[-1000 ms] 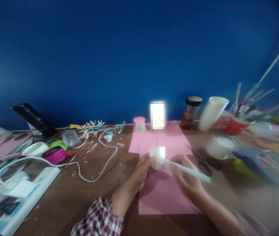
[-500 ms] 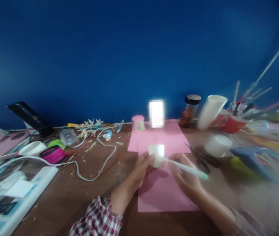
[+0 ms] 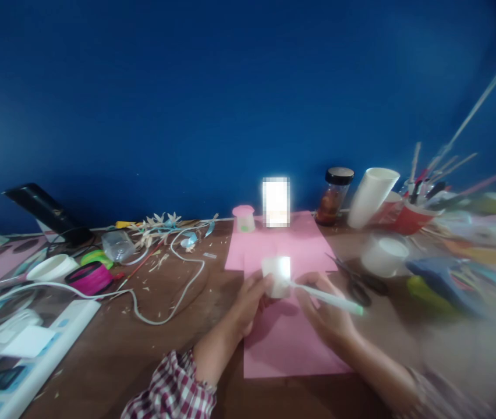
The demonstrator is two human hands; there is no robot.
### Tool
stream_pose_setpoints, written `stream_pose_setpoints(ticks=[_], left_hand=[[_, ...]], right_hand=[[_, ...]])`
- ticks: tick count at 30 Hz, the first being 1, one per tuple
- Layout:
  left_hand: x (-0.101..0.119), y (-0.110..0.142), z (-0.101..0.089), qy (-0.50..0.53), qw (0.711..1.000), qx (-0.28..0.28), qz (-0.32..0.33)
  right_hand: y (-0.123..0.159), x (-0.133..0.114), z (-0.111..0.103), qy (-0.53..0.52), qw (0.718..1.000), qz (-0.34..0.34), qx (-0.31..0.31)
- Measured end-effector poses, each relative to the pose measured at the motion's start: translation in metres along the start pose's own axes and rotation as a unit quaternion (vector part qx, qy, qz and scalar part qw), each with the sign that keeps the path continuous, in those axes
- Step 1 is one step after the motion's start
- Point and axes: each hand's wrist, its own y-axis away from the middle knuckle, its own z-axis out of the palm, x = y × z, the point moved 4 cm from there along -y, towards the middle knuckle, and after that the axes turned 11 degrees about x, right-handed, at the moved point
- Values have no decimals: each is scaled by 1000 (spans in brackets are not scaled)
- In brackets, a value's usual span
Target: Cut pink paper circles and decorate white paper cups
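Note:
My left hand (image 3: 251,299) is closed on a small white paper cup-like piece (image 3: 276,277), gripping it from the left above a pink paper sheet (image 3: 294,355). My right hand (image 3: 324,305) is closed on a slim white marker (image 3: 329,298) with a green end, which slants down to the right. The marker's narrow tip is at the right side of the white piece; I cannot tell whether the two touch. Behind, a small white cup with a pink top and a green mark (image 3: 244,219) stands on another pink sheet (image 3: 313,244).
Dark scissors (image 3: 357,279) lie right of my right hand, by a whitish tape roll (image 3: 385,255). A lidded jar (image 3: 335,196), a tall white cup (image 3: 372,198) and a red cup of tools (image 3: 414,216) stand behind. A white cable (image 3: 187,294) and power strip (image 3: 42,361) occupy the left.
The whole view has shifted slightly, so things appear a little farther left. Both hands keep their hold, with the marker still at the white piece's right side.

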Motion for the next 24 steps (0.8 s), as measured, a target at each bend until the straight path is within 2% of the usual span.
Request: stream_pose_setpoints(ticks=[24], left_hand=[[0,-1,-3,-4,1000,-3,6]], right_hand=[[5,6,0,-17,1000,14,-8]])
